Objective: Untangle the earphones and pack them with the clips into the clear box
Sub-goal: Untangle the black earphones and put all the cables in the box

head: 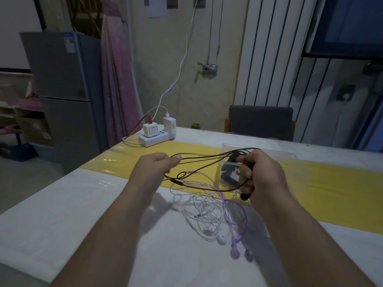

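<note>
Black earphones (204, 157) are stretched in several strands above the table between my two hands. My left hand (157, 166) pinches the loops at one end. My right hand (259, 175) grips the other end, with a black tip sticking out below its fingers. White earphones (204, 212) lie coiled on the table below, tangled with purple earphones (236, 216) whose buds rest nearest me. The clear box (230, 168) stands just behind my right hand, with dark clips (229, 175) inside it; part of it is hidden by my fingers.
A white power strip (155, 137) with plugged-in chargers and cables sits at the table's far left edge. A yellow runner (331, 187) crosses the white table (72, 214). A grey chair (261, 122) stands behind the table, a fridge (62, 90) to the left.
</note>
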